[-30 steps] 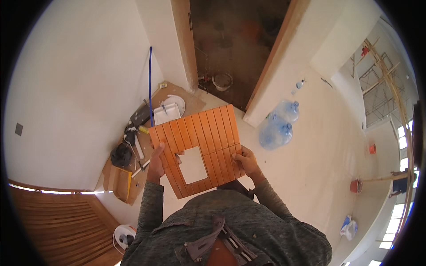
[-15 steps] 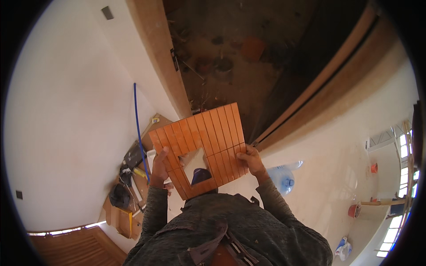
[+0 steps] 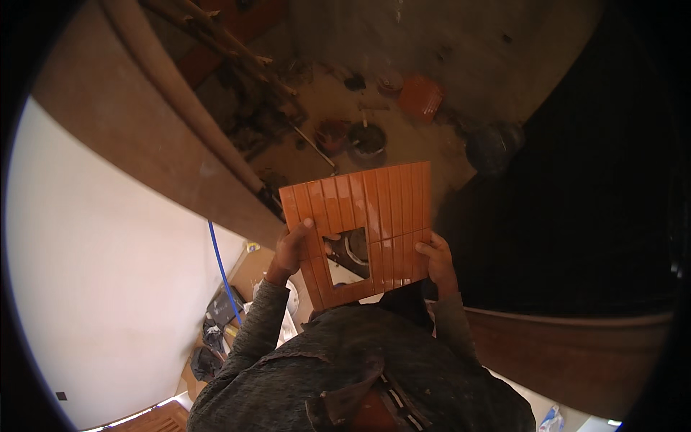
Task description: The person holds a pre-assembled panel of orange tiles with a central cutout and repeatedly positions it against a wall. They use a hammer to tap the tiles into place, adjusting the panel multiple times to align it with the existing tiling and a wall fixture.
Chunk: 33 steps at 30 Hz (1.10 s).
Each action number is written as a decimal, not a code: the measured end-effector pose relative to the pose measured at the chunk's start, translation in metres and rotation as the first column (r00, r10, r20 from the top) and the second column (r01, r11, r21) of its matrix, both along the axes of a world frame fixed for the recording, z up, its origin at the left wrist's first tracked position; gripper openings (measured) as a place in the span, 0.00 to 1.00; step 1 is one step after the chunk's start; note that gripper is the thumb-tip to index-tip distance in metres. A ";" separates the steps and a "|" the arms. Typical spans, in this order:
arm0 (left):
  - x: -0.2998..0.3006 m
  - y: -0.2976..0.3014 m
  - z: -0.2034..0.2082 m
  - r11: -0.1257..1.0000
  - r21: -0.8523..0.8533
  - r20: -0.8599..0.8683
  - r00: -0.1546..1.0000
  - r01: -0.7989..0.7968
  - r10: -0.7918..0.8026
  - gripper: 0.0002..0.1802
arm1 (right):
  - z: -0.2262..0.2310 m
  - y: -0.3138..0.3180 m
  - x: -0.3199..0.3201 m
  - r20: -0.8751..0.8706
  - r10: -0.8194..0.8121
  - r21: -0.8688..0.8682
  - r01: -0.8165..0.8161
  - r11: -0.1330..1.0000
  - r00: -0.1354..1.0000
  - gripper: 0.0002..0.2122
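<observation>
Between my two hands is an orange-brown ribbed tile (image 3: 396,209), glossy, with a square hole cut toward its lower left. My left hand (image 3: 291,248) grips the left edge, thumb on the face; fingertips behind it show through the hole. Opposite, my right hand (image 3: 439,263) is closed on the right edge, its thumb on the front and the other fingers mostly hidden behind. The tile is held in front of my chest, slightly tilted.
A doorway frame (image 3: 173,122) opens onto a dim room. On its floor stand a dark bucket (image 3: 367,139), a reddish bucket (image 3: 332,135) and an orange crate (image 3: 421,98). Wooden poles (image 3: 230,43) lean at the upper left. A blue tube (image 3: 224,270) stands by the white wall (image 3: 108,266).
My view has turned and advanced into the doorway, and more of the dim room shows. The tile, still in both hands, has shifted right in the picture and sits straighter.
</observation>
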<state>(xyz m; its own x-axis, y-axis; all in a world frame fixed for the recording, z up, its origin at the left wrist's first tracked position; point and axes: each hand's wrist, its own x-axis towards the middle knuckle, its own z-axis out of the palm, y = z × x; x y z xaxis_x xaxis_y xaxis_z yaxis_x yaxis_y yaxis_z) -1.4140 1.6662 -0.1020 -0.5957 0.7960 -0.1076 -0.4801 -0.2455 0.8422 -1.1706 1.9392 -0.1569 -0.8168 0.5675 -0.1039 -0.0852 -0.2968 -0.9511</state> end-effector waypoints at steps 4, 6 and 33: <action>-0.039 0.050 0.019 0.999 0.031 -0.049 0.999 0.008 -0.007 0.33 | 0.018 0.044 -0.049 0.024 -0.036 0.067 0.034 0.997 0.999 0.20; -0.063 0.079 0.010 0.998 0.044 -0.007 0.999 -0.035 0.035 0.33 | 0.019 0.085 -0.079 0.010 0.060 0.053 -0.061 0.997 0.998 0.20; -0.347 0.567 -0.001 0.982 -0.038 0.007 0.983 -0.184 0.185 0.30 | 0.019 0.612 -0.413 0.029 0.261 -0.093 -0.257 0.962 0.965 0.25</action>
<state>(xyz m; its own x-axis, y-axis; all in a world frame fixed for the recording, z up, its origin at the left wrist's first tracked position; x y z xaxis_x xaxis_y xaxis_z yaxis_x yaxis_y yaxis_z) -1.7608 2.2332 -0.1029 -0.7305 0.6680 -0.1419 -0.4383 -0.2993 0.8476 -1.5832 2.5508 -0.1380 -0.9288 0.3242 -0.1797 0.0436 -0.3858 -0.9216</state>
